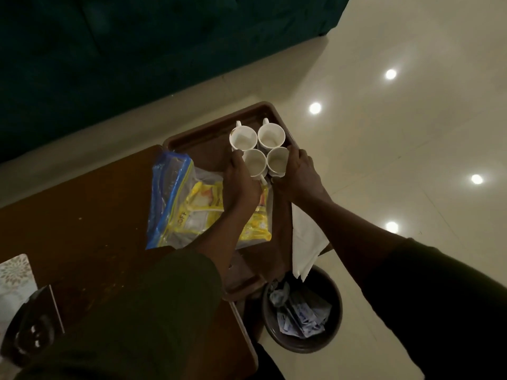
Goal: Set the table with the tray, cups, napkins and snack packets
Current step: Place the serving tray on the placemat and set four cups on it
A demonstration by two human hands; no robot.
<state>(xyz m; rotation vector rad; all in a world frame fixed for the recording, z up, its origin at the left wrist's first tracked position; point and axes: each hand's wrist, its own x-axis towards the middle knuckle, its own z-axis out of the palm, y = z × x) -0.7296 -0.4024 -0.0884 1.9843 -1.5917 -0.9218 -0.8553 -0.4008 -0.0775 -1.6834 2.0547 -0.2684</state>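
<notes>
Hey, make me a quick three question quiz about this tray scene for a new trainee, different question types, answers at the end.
1. How many white cups stand on the brown tray?
2. True or false: the zip bag of yellow packets lies in the waste bin.
3. Multiple choice: the white napkin is A) inside a cup, B) hanging over the tray's right edge, C) on the floor.

Key:
1. Four, in a tight square, with the left hand and right hand on the near two.
2. False; it lies on the tray.
3. B.
</notes>
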